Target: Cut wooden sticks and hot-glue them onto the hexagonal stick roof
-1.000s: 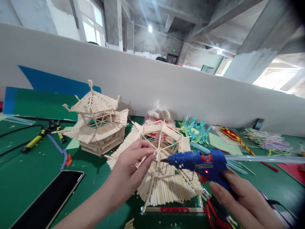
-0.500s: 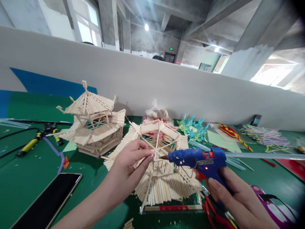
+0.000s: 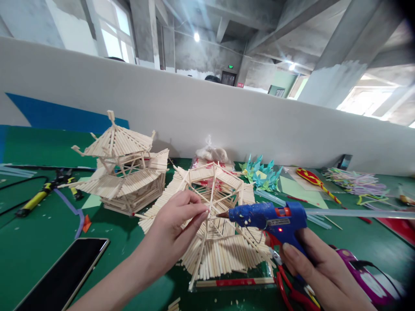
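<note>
A pagoda model of thin wooden sticks (image 3: 223, 255) stands in front of me, its top an open frame of sticks meeting in the middle. My left hand (image 3: 177, 226) is closed in a pinch at that meeting point, on a tiny pale piece of stick mostly hidden by the fingertips. My right hand (image 3: 320, 263) grips a blue hot glue gun (image 3: 269, 216) by its handle. The gun's nozzle points left, close beside my left fingertips. A red light glows on its body, and a clear glue stick (image 3: 353, 213) sticks out of the back.
A taller stick pagoda (image 3: 123, 168) stands at the left. Below it lie a phone (image 3: 61, 276) and yellow-black pliers (image 3: 42, 196). Red-handled pliers (image 3: 292, 293) lie under my right hand. Behind are teal paper leaves (image 3: 262, 172), a plastic bag (image 3: 212, 155) and a white partition (image 3: 181, 116).
The view has shifted slightly, moving things a little to the left. Both hands and the glue gun keep nearly the same pose against the stick frame.
</note>
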Available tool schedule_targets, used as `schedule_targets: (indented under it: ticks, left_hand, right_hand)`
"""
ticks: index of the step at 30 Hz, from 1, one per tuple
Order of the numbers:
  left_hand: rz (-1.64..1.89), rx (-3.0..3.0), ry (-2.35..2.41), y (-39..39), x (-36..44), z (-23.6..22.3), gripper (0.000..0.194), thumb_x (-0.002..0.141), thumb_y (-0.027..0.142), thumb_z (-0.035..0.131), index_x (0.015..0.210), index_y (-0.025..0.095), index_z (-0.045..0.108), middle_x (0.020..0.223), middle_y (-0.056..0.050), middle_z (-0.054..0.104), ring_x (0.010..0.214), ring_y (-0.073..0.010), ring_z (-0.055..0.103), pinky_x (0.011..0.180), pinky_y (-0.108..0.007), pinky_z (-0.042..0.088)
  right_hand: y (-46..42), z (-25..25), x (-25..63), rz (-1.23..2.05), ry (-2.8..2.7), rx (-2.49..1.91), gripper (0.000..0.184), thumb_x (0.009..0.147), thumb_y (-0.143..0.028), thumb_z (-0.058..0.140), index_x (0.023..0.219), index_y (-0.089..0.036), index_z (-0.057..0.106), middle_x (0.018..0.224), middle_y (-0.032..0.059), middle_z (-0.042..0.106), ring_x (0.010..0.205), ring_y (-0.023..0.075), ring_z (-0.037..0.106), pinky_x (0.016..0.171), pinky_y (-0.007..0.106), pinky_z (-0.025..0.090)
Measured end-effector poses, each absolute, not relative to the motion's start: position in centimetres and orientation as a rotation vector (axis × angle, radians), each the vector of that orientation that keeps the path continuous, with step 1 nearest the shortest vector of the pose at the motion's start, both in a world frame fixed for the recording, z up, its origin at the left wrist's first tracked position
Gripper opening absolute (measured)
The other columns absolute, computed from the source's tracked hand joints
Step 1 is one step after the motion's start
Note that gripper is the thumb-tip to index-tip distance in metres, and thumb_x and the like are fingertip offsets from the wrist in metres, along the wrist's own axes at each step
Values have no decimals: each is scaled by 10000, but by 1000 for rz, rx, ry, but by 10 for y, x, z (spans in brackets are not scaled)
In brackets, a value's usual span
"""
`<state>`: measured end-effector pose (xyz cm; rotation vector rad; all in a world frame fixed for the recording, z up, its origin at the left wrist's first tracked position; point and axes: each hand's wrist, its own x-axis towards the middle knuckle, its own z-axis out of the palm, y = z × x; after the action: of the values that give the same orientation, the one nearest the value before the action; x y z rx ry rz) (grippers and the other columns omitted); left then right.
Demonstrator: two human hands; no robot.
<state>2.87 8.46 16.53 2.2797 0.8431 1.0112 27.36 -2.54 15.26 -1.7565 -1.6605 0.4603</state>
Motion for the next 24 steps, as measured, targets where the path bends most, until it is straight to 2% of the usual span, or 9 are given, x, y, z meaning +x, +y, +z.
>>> schedule_targets:
  ticks: [4, 12, 19, 24]
  left_hand:
    - [1014, 2275, 848, 86, 29, 166, 180, 841, 161, 437, 785, 200, 603, 772, -17, 510, 722, -153, 499, 626, -266, 411]
    - [996, 2274, 846, 85, 28, 166, 183, 846, 156, 434, 788, 200, 602, 767, -14, 504, 721, -151, 490, 625, -270, 407]
    - [985, 2278, 840, 85, 28, 165, 180, 848, 149, 434, 787, 180, 601, 769, -17, 495, 727, -147, 488, 633, -269, 399]
    - [989, 2271, 833, 85, 28, 165, 185, 851, 149, 428, 782, 182, 597, 768, -17, 496, 723, -145, 490, 630, -267, 397]
  right_hand:
    - [-26, 151, 273, 487, -1637, -1749, 306, 828, -392, 458, 1078, -223, 511, 848, 53, 628, 768, 208, 610, 550, 224, 524]
    - [-26, 148, 274, 473, -1612, -1723, 357, 811, -397, 482, 1123, -224, 511, 932, 64, 634, 832, 230, 605, 584, 234, 524]
    - [-27, 149, 273, 536, -1638, -1731, 382, 842, -402, 438, 1183, -231, 458, 980, 68, 608, 871, 217, 587, 576, 213, 519]
    - [-25, 154, 270, 552, -1650, -1711, 368, 836, -400, 445, 1159, -230, 487, 861, 46, 636, 831, 213, 605, 616, 233, 528]
